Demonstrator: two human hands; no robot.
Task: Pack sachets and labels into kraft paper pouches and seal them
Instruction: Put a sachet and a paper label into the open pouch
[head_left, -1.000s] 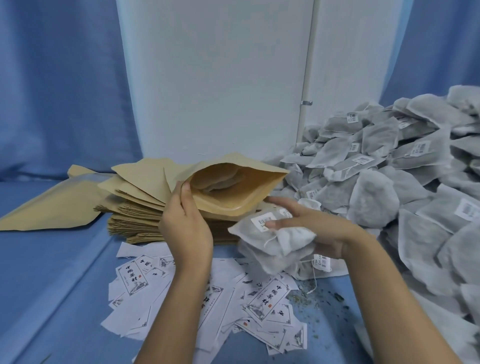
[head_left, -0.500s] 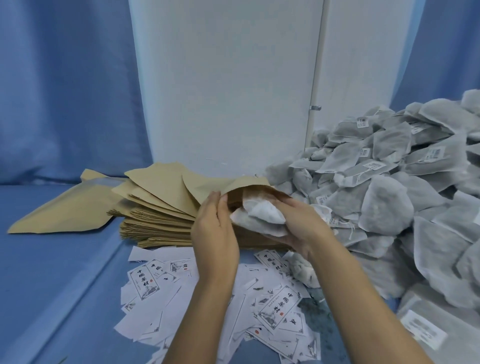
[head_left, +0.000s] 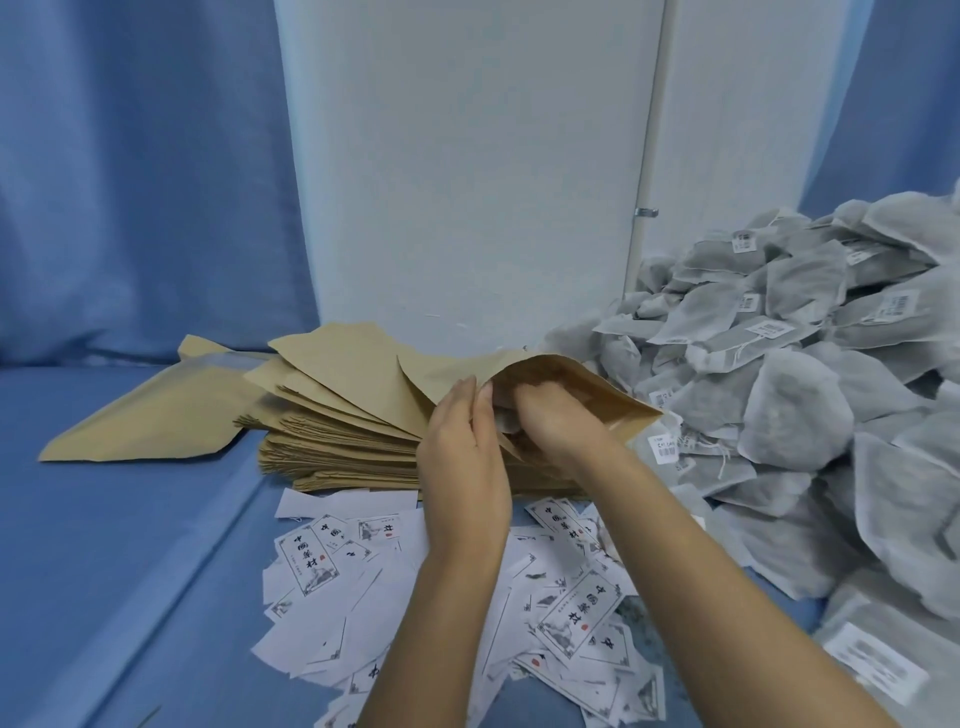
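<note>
Loading stage: your left hand (head_left: 460, 452) pinches the pouch (head_left: 613, 410) lip, right hand (head_left: 553, 423) buried inside, grip unseen; labels (head_left: 306, 564) and sealing pending

Pouch (head_left: 566, 374) under my fingers (head_left: 470, 395): matt kraft paper. Sachets (head_left: 795, 410): grey fibrous cloth. Labels (head_left: 311, 566): smooth white paper. Surface (head_left: 130, 545): blue cloth.

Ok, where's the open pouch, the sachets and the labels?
pouch (head_left: 608, 397): head view, inner wall.
sachets (head_left: 795, 415): head view, big one in the pile.
labels (head_left: 311, 564): head view, printed one at left.
</note>
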